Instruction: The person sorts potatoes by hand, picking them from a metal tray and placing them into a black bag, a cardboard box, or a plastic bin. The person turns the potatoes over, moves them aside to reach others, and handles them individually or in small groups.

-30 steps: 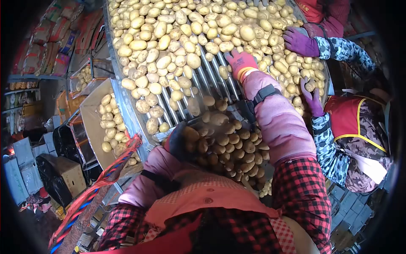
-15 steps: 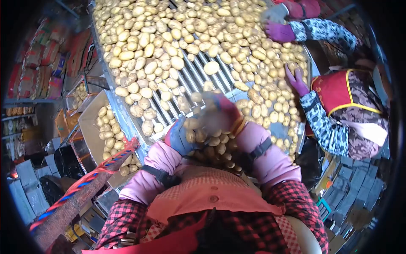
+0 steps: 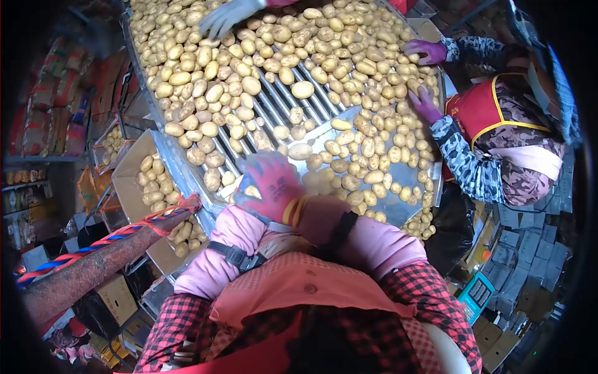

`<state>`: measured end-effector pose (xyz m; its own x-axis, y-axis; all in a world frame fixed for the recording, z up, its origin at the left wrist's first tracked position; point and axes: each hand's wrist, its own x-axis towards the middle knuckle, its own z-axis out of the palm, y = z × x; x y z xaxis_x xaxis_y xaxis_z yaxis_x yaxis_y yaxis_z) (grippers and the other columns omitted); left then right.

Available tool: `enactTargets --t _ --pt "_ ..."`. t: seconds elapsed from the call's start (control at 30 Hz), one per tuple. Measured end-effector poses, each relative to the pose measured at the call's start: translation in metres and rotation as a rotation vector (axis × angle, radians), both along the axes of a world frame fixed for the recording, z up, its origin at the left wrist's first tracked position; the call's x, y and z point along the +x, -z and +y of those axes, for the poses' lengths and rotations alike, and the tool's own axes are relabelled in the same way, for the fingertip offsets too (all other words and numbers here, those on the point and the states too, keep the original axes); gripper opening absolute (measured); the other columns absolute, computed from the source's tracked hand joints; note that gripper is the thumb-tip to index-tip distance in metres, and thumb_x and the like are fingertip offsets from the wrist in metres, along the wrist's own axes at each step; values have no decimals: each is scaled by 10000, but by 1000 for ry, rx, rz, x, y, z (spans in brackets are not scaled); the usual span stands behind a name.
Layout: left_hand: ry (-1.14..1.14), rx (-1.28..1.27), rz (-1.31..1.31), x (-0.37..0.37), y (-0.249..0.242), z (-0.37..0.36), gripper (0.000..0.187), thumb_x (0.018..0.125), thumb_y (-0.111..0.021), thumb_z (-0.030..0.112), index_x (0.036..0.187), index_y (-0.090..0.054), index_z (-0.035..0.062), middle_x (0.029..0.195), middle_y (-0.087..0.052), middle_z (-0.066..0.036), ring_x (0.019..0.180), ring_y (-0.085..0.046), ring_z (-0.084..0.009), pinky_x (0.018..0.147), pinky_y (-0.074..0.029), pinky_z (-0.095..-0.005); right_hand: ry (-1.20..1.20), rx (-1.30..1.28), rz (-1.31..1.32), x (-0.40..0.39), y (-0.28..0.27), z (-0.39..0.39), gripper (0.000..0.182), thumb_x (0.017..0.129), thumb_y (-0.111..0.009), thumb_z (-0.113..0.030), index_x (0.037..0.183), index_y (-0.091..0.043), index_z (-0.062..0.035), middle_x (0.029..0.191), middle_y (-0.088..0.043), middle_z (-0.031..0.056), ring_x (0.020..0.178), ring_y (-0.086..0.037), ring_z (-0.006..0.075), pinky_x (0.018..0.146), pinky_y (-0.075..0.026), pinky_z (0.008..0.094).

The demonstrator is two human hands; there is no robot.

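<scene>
The person's right hand point(image 3: 272, 181), in a red knit glove, lies drawn in against the chest over the left hand point(image 3: 249, 198), which wears a blue glove and is mostly covered; whether either grips anything cannot be told. Just beyond them, at twelve o'clock, pale yellow potatoes point(image 3: 349, 156) spread over the metal roller sorting worktop point(image 3: 277, 109). At two o'clock, a co-worker's purple-gloved hand point(image 3: 425, 103) rests on the potatoes.

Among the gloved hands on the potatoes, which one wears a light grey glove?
The hand at the top edge, fingers spread over the potatoes; the co-worker's two hands at right wear purple gloves.
</scene>
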<state>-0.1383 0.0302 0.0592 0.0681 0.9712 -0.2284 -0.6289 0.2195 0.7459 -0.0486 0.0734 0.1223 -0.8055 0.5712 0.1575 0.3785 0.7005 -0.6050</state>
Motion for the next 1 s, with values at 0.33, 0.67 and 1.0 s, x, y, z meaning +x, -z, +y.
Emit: enactTargets --t 0.33,0.67,1.0 --pt "111 312 1896 -17 -50 -28 201 820 -638 339 921 -621 166 850 -584 23 790 -579 -193 671 -462 -321 262 250 -210 48 86 111 612 857 -581 -439 1351 -480 -91 1409 -431 163 1304 -382 377 1065 -343 454" --pt "167 -11 1883 -32 -49 -28 161 802 -634 366 888 -595 235 845 -550 18 782 -557 -192 668 -446 -348 111 -243 -152 105 67 111 386 852 -639 -251 1231 -599 -189 1136 -619 104 1017 -614 283 850 -508 381" --pt "166 -23 1595 -32 -51 -39 224 802 -638 354 973 -607 213 864 -502 3 847 -541 -183 740 -441 -336 90 -133 -856 22 67 177 757 762 -732 -395 1432 -396 -289 1352 -504 133 1194 -547 345 983 -456 447"
